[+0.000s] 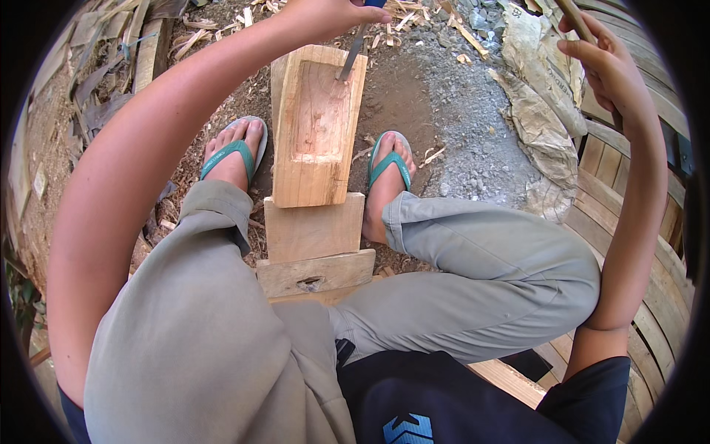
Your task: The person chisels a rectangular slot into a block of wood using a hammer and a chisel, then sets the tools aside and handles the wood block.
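Observation:
A pale wooden block (314,186) with a rough rectangular hollow cut into its upper face lies between my feet. At the top edge of the view my left hand (336,16) is closed round the blue handle of a chisel (353,53). The chisel's blade slants down, and its tip meets the far right corner of the hollow. Raised at the upper right, my right hand (610,70) grips a wooden handle (575,21); whatever is at its far end lies outside the view.
Under the block's near end sits a flat board (314,229), with another board (318,274) nearer me. My sandalled feet (240,144) flank the block. Wood chips (196,41) litter the ground. To the right lie grey gravel (473,148), a crumpled sack (543,111) and curved wooden slats (629,244).

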Demonstrator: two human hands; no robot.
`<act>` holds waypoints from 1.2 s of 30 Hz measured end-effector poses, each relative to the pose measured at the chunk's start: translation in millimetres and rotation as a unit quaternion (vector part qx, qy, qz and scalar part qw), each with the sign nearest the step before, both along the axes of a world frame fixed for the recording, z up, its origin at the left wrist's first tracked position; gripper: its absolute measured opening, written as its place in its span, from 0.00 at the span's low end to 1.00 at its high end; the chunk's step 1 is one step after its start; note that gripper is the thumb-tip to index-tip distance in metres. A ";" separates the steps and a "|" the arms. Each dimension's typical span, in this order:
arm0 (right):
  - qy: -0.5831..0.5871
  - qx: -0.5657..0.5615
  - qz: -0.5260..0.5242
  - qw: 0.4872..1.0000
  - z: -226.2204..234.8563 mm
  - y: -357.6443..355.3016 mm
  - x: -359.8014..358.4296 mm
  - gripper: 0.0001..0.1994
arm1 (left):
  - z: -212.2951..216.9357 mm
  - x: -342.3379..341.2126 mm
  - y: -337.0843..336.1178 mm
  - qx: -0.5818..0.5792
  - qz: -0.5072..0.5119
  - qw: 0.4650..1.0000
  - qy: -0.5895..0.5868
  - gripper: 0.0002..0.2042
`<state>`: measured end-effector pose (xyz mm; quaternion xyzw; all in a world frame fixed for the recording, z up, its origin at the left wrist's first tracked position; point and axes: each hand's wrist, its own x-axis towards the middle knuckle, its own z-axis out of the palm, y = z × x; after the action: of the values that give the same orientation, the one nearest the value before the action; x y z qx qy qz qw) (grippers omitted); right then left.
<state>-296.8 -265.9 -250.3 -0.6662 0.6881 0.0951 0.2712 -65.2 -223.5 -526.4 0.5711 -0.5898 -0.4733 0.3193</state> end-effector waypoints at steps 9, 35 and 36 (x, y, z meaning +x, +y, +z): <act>0.035 -0.063 -0.016 0.997 -25.0 15.2 45.2 0.09 | 2.3 0.0 2.9 0.004 -0.006 1.000 0.004 0.15; 0.024 0.060 0.027 0.998 -40.6 10.0 -1.5 0.19 | 9.6 2.1 3.8 -0.004 -0.030 0.999 -0.034 0.14; 0.011 0.056 0.041 0.998 -38.8 5.1 -1.0 0.19 | 11.1 1.8 3.6 0.003 -0.030 0.999 -0.037 0.14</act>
<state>-297.8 -260.8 -289.1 -0.6762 0.6571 0.1519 0.2964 -63.4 -219.8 -515.3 0.5714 -0.6163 -0.4631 0.2815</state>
